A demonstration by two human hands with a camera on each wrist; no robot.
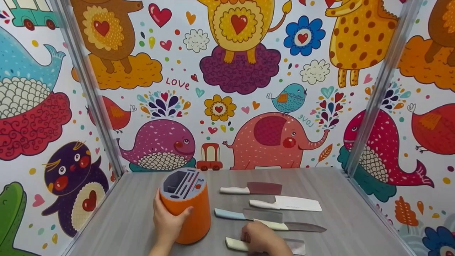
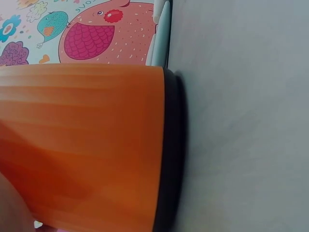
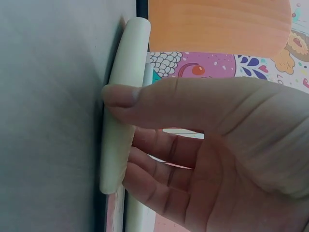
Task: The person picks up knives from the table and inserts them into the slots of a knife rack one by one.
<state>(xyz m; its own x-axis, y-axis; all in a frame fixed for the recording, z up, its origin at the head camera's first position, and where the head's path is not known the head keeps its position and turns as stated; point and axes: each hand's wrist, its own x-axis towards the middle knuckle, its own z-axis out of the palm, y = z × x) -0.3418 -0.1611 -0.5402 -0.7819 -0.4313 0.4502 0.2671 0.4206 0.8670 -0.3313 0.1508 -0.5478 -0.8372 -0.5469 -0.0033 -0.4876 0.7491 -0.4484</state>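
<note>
My left hand point(image 1: 165, 222) grips the orange knife block point(image 1: 199, 217) from its left side, thumb round the near face. The block stands upright on the table, its grey slotted top point(image 1: 183, 183) holding no knives. In the left wrist view its dark base point(image 2: 172, 154) sits at the tabletop. With thumb and fingers, my right hand point(image 1: 265, 237) pinches the cream handle point(image 3: 118, 154) of the nearest kitchen knife point(image 1: 298, 246). That knife lies close over the table, handle to the left. Part of its broad blade is hidden behind my hand.
Beyond my right hand lie a cream-handled pointed knife point(image 1: 305, 227), a blue-handled knife point(image 1: 263, 215), a white cleaver point(image 1: 298, 203) and a white-handled dark-bladed knife point(image 1: 265, 188). Printed cartoon panels point(image 1: 220, 85) with metal corner posts point(image 1: 376, 85) enclose the grey table point(image 1: 124, 199).
</note>
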